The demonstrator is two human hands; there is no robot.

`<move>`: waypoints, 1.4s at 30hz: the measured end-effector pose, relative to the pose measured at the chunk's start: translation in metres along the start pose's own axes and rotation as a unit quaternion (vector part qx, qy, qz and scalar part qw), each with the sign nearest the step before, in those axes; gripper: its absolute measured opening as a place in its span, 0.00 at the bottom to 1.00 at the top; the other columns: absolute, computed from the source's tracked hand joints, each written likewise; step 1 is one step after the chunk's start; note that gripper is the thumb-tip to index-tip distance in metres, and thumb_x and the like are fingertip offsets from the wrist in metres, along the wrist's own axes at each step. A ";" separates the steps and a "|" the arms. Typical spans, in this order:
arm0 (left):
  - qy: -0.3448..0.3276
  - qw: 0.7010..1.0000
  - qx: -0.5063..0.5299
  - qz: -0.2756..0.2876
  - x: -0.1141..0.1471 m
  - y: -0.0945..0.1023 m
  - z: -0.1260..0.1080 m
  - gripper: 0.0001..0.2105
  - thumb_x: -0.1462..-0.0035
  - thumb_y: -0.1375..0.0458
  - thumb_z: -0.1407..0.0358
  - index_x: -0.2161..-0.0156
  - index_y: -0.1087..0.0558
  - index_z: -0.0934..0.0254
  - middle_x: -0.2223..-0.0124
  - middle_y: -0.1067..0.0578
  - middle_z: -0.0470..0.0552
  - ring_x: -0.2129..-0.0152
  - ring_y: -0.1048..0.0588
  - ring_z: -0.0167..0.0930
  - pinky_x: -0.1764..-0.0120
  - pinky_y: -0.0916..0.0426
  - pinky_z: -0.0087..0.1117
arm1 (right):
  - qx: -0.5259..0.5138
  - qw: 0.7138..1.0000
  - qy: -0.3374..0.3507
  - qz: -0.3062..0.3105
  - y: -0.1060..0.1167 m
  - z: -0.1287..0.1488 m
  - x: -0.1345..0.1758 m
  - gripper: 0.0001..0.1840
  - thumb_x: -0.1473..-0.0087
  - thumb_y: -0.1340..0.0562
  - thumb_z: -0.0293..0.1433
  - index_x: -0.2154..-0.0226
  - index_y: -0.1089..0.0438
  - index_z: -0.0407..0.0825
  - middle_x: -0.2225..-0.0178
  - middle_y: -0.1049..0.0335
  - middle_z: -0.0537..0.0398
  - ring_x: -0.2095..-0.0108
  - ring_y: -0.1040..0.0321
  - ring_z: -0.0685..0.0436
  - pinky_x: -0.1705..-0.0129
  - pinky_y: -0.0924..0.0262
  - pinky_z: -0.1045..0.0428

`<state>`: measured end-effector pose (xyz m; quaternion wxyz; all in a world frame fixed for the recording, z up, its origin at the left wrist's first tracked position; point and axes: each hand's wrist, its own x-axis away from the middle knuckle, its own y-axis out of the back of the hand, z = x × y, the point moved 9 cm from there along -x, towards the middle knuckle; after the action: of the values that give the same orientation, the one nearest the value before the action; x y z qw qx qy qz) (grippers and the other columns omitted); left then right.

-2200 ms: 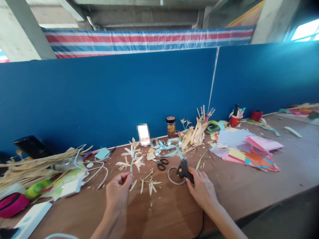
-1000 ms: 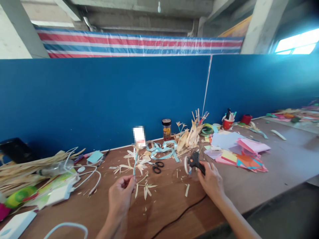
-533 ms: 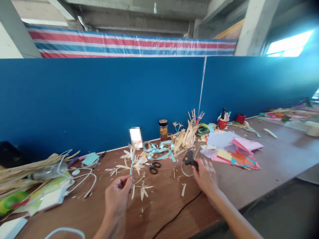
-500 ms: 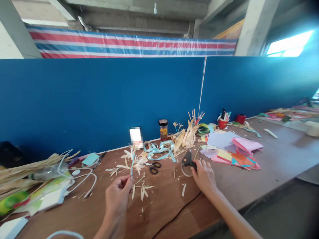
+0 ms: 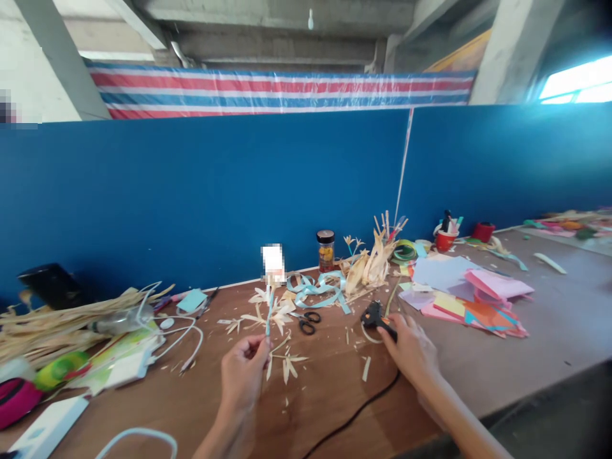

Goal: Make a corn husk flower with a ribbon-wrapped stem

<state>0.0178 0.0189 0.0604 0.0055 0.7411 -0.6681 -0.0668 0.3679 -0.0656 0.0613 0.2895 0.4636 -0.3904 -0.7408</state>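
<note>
My left hand (image 5: pixel 245 370) is closed in a pinch on the lower end of a thin stem (image 5: pixel 269 315) wrapped in light blue and standing upright. Pale strips like dried husk, cut into leaf shapes, surround the stem, some perhaps lying on the table behind it. My right hand (image 5: pixel 412 347) has its thumb and fingers about the handle of a black glue gun (image 5: pixel 373 313), low at the tabletop. A dark cord runs from under that hand toward me. Between the hands are black-handled scissors (image 5: pixel 308 323) and a leafy husk sprig (image 5: pixel 288 365).
Behind lie a curled light blue ribbon (image 5: pixel 315 290), a lidded jar (image 5: pixel 326 252) and a husk bundle (image 5: pixel 377 261). Coloured paper (image 5: pixel 449 274) is spread at right, near a red cup of pens (image 5: pixel 446 239). At left are white cables, a plastic bottle (image 5: pixel 122 319) and a power strip (image 5: pixel 50 427).
The view has turned left, so everything sits farther right. My right hand has drawn back slightly along the glue gun's handle, showing more of it. My left hand keeps its pinch on the stem.
</note>
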 end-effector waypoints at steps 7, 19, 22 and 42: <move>0.045 0.997 0.060 0.023 0.008 -0.014 0.000 0.14 0.60 0.41 0.58 0.72 0.29 0.69 0.78 0.28 0.47 0.86 0.35 0.22 0.81 0.39 0.23 | -0.201 0.974 0.104 -0.027 0.041 0.084 0.013 0.10 0.48 0.48 0.34 0.65 0.34 0.50 0.66 0.35 0.49 0.64 0.39 0.43 0.63 0.47 0.50; 0.024 0.996 0.059 0.068 0.023 -0.032 -0.002 0.12 0.57 0.41 0.59 0.74 0.30 0.69 0.81 0.31 0.44 0.86 0.37 0.21 0.81 0.42 0.22 | -0.701 0.659 -0.088 0.259 -0.035 0.183 0.043 0.17 0.59 0.37 0.36 0.65 0.35 0.47 0.76 0.38 0.60 0.78 0.45 0.54 0.76 0.50 0.58; 0.016 0.996 0.053 0.070 0.024 -0.036 -0.001 0.13 0.58 0.41 0.58 0.73 0.29 0.69 0.82 0.31 0.45 0.86 0.36 0.22 0.82 0.41 0.22 | -0.734 0.591 -0.152 0.300 -0.048 0.188 0.053 0.15 0.58 0.37 0.40 0.72 0.34 0.45 0.80 0.42 0.62 0.81 0.51 0.56 0.80 0.57 0.59; 0.028 0.991 0.069 0.112 0.041 -0.059 -0.013 0.12 0.55 0.43 0.58 0.73 0.30 0.68 0.79 0.30 0.46 0.85 0.35 0.23 0.80 0.39 0.23 | -0.726 0.596 -0.116 0.323 -0.047 0.173 0.051 0.16 0.56 0.39 0.41 0.69 0.30 0.45 0.74 0.32 0.55 0.73 0.38 0.51 0.73 0.47 0.58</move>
<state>0.0814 -0.0163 0.0637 -0.0193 0.6617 -0.7496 0.0009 0.1858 -0.0277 0.0438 0.7031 -0.1458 0.1213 -0.6853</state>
